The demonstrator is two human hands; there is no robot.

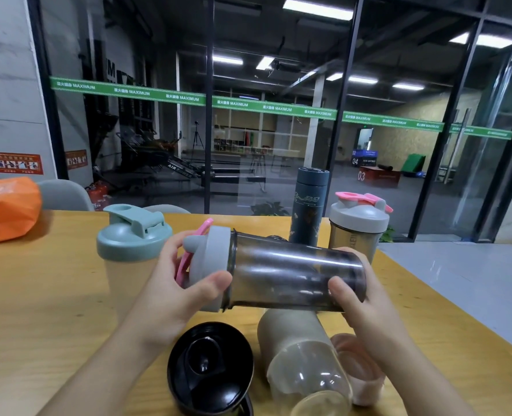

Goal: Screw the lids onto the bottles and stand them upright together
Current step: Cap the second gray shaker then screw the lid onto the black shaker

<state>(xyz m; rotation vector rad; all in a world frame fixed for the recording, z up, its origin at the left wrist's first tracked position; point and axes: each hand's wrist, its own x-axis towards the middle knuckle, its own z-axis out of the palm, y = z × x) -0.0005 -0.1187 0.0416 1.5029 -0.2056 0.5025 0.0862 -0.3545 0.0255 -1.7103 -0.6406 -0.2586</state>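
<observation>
The left hand (170, 283) grips the grey lid (211, 265) of a dark bottle (290, 273) held sideways above the table (53, 295); the right hand (359, 292) wraps its base. Below lie a black lid (211, 367), a clear bottle (302, 361) and a pink one (359, 370). Behind, a green-lidded bottle (131, 235), a flask (308, 205) and a pink-capped bottle (358, 223) stand upright.

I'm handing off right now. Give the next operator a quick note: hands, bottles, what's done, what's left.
Left hand grips the grey lid; right hand holds the smoky bottle sideways above the table.
Done: teal-lidded shaker, dark flask and pink-capped shaker stand upright, lidded.
Left: finish this lid, stand it up; the frosted bottle and pink bottle lie uncapped beside a black lid.
</observation>
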